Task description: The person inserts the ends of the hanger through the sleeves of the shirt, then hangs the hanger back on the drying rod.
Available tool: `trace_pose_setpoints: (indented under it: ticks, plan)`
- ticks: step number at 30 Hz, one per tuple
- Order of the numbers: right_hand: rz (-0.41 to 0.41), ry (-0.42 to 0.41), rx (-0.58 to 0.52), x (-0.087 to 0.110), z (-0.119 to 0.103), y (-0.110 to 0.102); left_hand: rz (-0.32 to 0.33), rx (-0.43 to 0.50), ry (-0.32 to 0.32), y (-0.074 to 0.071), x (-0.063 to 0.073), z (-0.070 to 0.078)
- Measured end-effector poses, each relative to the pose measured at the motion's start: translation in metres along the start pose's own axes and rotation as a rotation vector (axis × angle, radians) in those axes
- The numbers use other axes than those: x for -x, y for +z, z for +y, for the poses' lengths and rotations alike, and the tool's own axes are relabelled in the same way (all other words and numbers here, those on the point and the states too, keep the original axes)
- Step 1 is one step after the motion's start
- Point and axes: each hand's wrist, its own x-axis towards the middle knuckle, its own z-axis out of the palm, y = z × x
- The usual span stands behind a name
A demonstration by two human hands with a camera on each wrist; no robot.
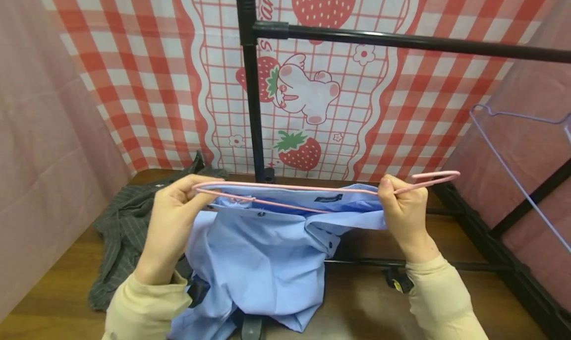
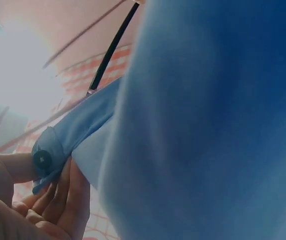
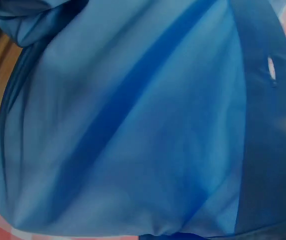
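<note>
Both hands hold a pink wire hanger [image 1: 285, 186] stretched across the middle of the head view, with a light blue shirt [image 1: 267, 265] hanging below it. My left hand [image 1: 174, 216] grips the hanger's left end and the shirt's edge; in the left wrist view its thumb and fingers pinch fabric beside a dark button [image 2: 42, 159]. My right hand [image 1: 403, 208] closes round the hanger at the shirt's right side, and a bent end of wire sticks out beyond it. Part of the hanger runs inside the shirt's opening, where a small dark label [image 1: 328, 198] shows. Shirt cloth [image 3: 133, 125] fills the right wrist view, hiding the right hand.
A black rack has an upright pole [image 1: 253, 97] and a top bar [image 1: 401, 38] behind the hands. At the right hangs a purple hanger [image 1: 504, 154]. A dark striped garment [image 1: 120, 241] lies on the wooden surface [image 1: 53, 285] at left. Checked strawberry cloth [image 1: 147, 72] covers the back.
</note>
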Motion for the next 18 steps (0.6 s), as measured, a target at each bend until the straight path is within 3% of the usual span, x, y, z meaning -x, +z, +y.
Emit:
trace_pose_setpoints:
  ticks: [4, 7, 11, 18]
  plan:
    - [-0.021, 0.017, 0.008, 0.001, 0.000, 0.001, -0.059, 0.013, 0.004, 0.000, 0.003, 0.004]
    - [-0.023, 0.024, 0.012, 0.001, -0.001, 0.002, -0.133, 0.093, -0.027, -0.002, 0.004, 0.005]
    - [-0.024, 0.037, 0.019, 0.001, -0.001, 0.003, -0.267, 0.186, -0.099, -0.006, 0.004, 0.003]
    - [-0.012, 0.039, 0.064, 0.008, 0.003, 0.006, -0.464, 0.260, -0.143, -0.013, -0.003, -0.004]
